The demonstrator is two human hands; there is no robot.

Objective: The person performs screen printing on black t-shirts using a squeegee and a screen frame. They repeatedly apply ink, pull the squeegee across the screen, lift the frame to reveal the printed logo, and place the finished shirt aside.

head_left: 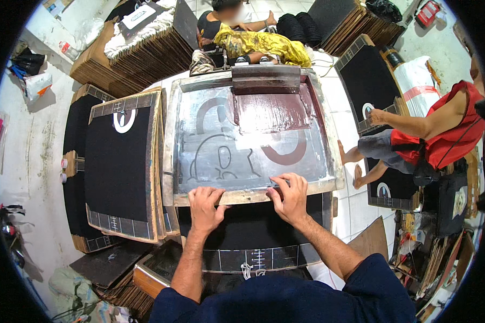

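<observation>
A wooden-framed printing screen (169, 134) with cartoon-like outlines on its mesh lies in front of me over a board covered in black cloth (248, 220). My left hand (205, 207) grips the screen's near edge left of centre, fingers curled over it. My right hand (287, 196) grips the same edge right of centre, thumb and fingers bent round it. Dark red ink (275, 116) pools in the upper right of the screen, just below a long, stained squeegee (265, 81) along the far side.
Stacked black-covered boards (118, 177) stand at left. A person in red (447, 129) bends over boards (355, 70) at right. Another person (207, 21) sits at the back by a yellow plastic sheet (261, 43), between board stacks (129, 70).
</observation>
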